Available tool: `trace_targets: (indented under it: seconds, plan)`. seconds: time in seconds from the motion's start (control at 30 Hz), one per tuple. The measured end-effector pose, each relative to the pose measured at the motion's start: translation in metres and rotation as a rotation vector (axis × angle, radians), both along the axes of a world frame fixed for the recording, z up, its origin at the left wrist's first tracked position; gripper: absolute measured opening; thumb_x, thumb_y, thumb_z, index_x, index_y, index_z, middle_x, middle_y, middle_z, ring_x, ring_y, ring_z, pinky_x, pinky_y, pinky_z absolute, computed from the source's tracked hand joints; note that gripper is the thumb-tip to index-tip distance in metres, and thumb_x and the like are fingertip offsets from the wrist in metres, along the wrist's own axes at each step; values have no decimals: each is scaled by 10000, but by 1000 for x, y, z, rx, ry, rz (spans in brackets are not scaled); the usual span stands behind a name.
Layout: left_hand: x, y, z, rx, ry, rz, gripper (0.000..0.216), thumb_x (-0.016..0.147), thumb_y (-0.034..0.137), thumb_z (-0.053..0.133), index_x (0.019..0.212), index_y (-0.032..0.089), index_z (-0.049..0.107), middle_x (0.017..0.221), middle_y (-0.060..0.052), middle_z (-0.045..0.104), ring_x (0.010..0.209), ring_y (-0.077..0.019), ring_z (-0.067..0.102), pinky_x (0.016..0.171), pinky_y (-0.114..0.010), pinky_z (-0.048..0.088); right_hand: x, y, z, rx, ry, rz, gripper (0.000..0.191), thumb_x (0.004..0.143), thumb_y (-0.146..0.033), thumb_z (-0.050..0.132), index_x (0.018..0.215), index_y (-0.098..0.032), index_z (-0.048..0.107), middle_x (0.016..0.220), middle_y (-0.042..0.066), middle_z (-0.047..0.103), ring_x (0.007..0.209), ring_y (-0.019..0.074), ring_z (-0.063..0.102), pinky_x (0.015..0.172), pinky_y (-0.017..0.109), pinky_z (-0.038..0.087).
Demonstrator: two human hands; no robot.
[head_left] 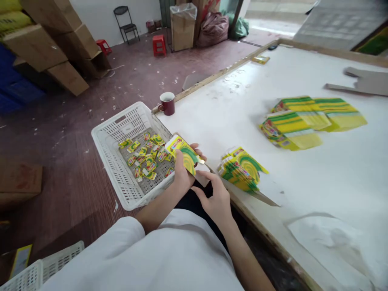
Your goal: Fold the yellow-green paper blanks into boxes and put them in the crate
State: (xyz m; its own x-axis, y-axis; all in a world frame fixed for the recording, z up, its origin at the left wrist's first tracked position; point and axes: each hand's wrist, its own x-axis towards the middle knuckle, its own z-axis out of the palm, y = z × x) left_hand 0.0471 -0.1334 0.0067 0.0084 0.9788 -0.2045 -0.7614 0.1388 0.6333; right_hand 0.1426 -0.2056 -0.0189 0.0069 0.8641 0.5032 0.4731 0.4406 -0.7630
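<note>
A yellow and green printed carton (188,160) rests in my left hand (182,171), thumb on its front and fingers behind its far edge. My right hand (216,198) is at the carton's lower end, thumb and forefinger curved around a pale flap, with a gap between their tips. Whether those fingers pinch the flap I cannot make out. To the right, on the table edge, leans a fanned stack of similar flat cartons (242,167). Left of my hands a white plastic basket (113,165) holds several small yellow-green packets (150,161).
The white table (212,109) has a raised wooden rim. A maroon mug (167,104) stands at its left corner. Further right lie blurred bundles of cartons (291,125), grey cardboard (368,81) and a clear plastic bag (330,242). Boxes (38,46) and a red stool (159,45) stand on the floor.
</note>
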Motion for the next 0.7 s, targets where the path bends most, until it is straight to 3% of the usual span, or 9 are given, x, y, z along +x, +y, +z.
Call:
trace_targets:
  seconds: [0.13,0.3,0.43,0.57,0.63,0.7]
  plan:
    - [5,-7,-5,58,140,-68,729,709,837,620,1022,182,681,867,-79,706,901,-262,714,799,-376,582,-12,1,5,-176,372,-58,330,894,-227,685,1194,-220,547,1084,69,688,971,181,683,826,327,582]
    - [5,-12,-5,72,152,-186,771,626,837,698,1037,185,689,944,-93,722,930,-262,703,870,-398,573,-14,7,0,-184,617,-83,311,872,-181,688,1141,-243,545,877,-10,641,789,113,653,714,233,570]
    - [5,-4,1,137,97,-148,696,634,831,696,909,192,656,796,-28,621,781,-194,649,816,-356,566,-6,7,-4,-244,556,-16,410,881,-196,670,1263,-245,532,873,-6,653,776,124,650,736,259,576]
    - [13,0,7,146,175,-26,733,617,935,570,752,215,544,649,31,427,591,-131,491,788,-349,552,-7,5,-1,-240,417,39,348,903,-242,658,1244,-226,588,929,24,688,805,148,668,739,278,583]
    - [11,1,11,163,219,-22,803,565,992,507,777,221,573,685,11,469,631,-146,512,795,-352,552,-4,4,6,-189,354,7,308,911,-220,649,1218,-226,616,933,26,684,797,146,663,718,268,578]
    - [-2,5,18,191,259,-59,941,525,1051,376,889,226,642,833,-50,591,803,-208,607,855,-390,556,6,2,17,-108,251,-56,287,929,-170,616,1206,-240,637,936,28,678,819,148,657,727,269,569]
